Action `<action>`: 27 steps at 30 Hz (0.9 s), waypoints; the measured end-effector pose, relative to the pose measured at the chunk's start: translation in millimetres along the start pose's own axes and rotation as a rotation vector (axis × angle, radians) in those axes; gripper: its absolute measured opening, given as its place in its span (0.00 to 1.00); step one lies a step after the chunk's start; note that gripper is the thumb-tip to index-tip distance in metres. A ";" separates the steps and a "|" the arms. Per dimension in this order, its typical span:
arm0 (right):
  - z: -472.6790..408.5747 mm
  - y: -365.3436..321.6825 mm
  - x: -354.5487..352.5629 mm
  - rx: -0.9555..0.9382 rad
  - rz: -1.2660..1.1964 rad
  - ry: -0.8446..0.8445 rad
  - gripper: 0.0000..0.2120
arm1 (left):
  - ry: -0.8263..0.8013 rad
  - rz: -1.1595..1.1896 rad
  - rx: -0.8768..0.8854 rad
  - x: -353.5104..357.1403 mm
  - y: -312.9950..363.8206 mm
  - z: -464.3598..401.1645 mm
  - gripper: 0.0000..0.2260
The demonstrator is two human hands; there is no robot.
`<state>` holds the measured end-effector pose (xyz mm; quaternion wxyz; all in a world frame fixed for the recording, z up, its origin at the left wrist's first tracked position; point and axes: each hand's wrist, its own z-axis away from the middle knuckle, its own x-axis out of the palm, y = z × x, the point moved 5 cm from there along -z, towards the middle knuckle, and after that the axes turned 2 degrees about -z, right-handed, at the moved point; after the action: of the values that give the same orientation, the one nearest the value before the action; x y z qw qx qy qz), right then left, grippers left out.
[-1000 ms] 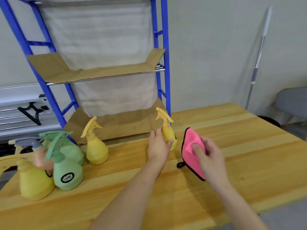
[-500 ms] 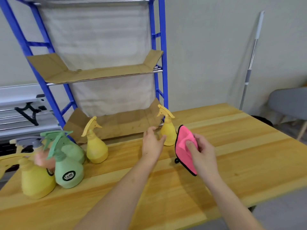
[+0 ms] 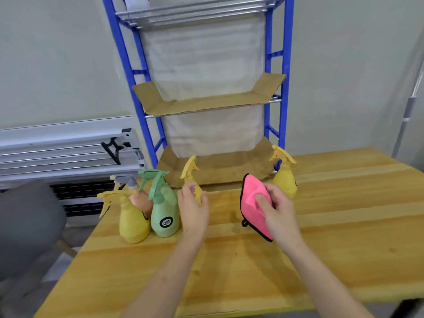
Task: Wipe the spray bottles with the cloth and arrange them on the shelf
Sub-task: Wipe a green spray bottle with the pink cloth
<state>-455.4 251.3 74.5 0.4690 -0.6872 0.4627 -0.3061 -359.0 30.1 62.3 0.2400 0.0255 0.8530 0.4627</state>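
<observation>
Her left hand (image 3: 192, 208) curls around a yellow spray bottle (image 3: 190, 177) standing on the table (image 3: 344, 226) before the shelf (image 3: 206, 104); the right hand (image 3: 275, 207) pinches a pink cloth (image 3: 253, 203).

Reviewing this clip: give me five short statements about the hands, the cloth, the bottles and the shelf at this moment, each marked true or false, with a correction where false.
1. The right hand grips the pink cloth. True.
2. The left hand holds the green spray bottle. False: it is at the small yellow spray bottle in the middle; whether it has closed on it is unclear.
3. A spray bottle stands on the cardboard-lined middle shelf. False: that shelf holds no bottle; all the bottles are on the wooden table.
4. A yellow spray bottle stands behind the cloth, near the blue shelf frame. True.
5. The cloth lies flat on the table. False: it is held up off the table.
</observation>
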 end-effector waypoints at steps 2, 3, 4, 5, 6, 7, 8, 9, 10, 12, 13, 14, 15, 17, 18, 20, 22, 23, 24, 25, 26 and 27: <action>-0.6 -3.0 9.0 -0.010 -0.001 -0.011 0.11 | -0.035 -0.050 -0.038 -0.9 -11.2 -5.4 0.21; -1.3 -3.4 11.7 -0.011 0.003 -0.012 0.11 | -0.053 -0.072 -0.061 0.5 -17.1 -8.0 0.23; -2.1 -3.7 13.9 -0.011 0.009 -0.012 0.12 | -0.065 -0.084 -0.080 2.5 -21.9 -10.5 0.25; -2.8 -3.5 15.3 -0.010 0.015 -0.012 0.12 | -0.069 -0.086 -0.091 4.3 -24.9 -13.0 0.26; -3.7 -3.0 16.2 -0.006 0.020 -0.014 0.12 | -0.065 -0.079 -0.102 5.6 -25.3 -15.8 0.27; -4.5 -2.6 16.4 -0.003 0.025 -0.015 0.12 | -0.055 -0.069 -0.114 6.3 -23.9 -19.1 0.27; -5.2 -2.5 16.5 -0.002 0.030 -0.017 0.12 | -0.040 -0.060 -0.128 6.7 -21.7 -23.3 0.26; -5.9 -2.1 16.3 -0.001 0.032 -0.017 0.12 | -0.022 -0.052 -0.145 6.9 -19.5 -28.5 0.24; -6.4 -1.8 15.8 0.003 0.033 -0.018 0.12 | -0.004 -0.044 -0.163 7.1 -17.6 -33.7 0.23; -8.4 -1.7 15.4 0.004 0.032 -0.021 0.12 | 0.030 -0.012 -0.187 8.5 -17.1 -45.8 0.22; -9.2 -1.8 15.4 0.003 0.032 -0.024 0.12 | 0.041 0.012 -0.196 9.1 -17.7 -50.6 0.22; -10.2 -2.0 15.3 0.001 0.032 -0.026 0.12 | 0.052 0.033 -0.199 9.7 -18.6 -54.4 0.22; -11.5 -1.6 15.2 0.002 0.034 -0.026 0.11 | 0.062 0.043 -0.196 9.6 -18.7 -56.5 0.23; -14.0 -0.1 15.8 0.009 0.032 -0.025 0.11 | 0.077 0.039 -0.175 8.2 -17.2 -56.7 0.23; -14.5 0.9 16.7 0.012 0.028 -0.027 0.11 | 0.083 0.037 -0.163 6.7 -16.2 -55.1 0.23; -15.1 3.2 18.9 0.018 0.011 -0.025 0.11 | 0.083 0.029 -0.137 4.5 -14.7 -51.1 0.22; -14.3 6.5 22.3 0.027 -0.006 -0.023 0.12 | 0.074 0.017 -0.122 0.9 -15.1 -46.6 0.22; -13.3 7.7 24.4 0.029 -0.008 -0.024 0.12 | 0.066 0.014 -0.118 -1.5 -15.6 -43.7 0.22; -11.8 8.5 26.4 0.030 -0.013 -0.024 0.12 | 0.056 0.012 -0.116 -4.5 -15.9 -40.2 0.23; -10.3 8.5 29.0 0.031 -0.018 -0.025 0.12 | 0.043 0.009 -0.116 -7.8 -15.9 -36.7 0.24; -8.3 7.4 32.0 0.034 -0.024 -0.029 0.12 | 0.023 0.003 -0.117 -11.8 -14.4 -32.3 0.26; -6.3 5.5 35.2 0.035 -0.025 -0.032 0.11 | 0.000 -0.004 -0.117 -15.9 -12.8 -27.6 0.27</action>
<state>-449.1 215.8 71.2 0.4847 -0.6894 0.4409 -0.3089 -354.7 -2.8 70.7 0.2420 0.0099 0.8246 0.5113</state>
